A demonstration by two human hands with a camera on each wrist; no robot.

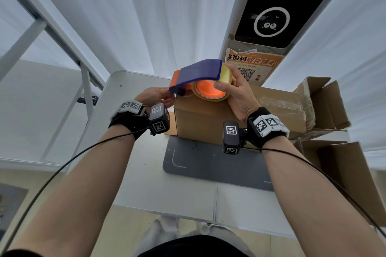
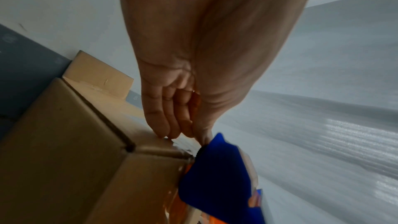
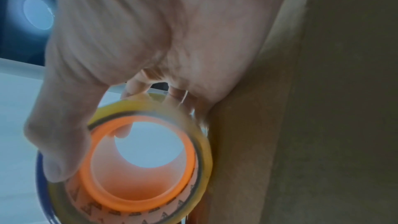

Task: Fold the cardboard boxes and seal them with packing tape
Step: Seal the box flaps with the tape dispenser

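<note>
Head view: right hand (image 1: 236,92) grips tape dispenser (image 1: 200,78) atop box (image 1: 200,119).

1. Your cardboard box (image 1: 200,119) stands closed on the grey mat, brown and plain, its top flaps folded flat and one bottom flap sticking out at the left.
2. Your tape dispenser (image 1: 198,74) sits tilted over the box's top left edge: blue guard, orange core, yellowish clear roll.
3. Shiny tape (image 2: 165,144) already lies over that top corner.
</note>
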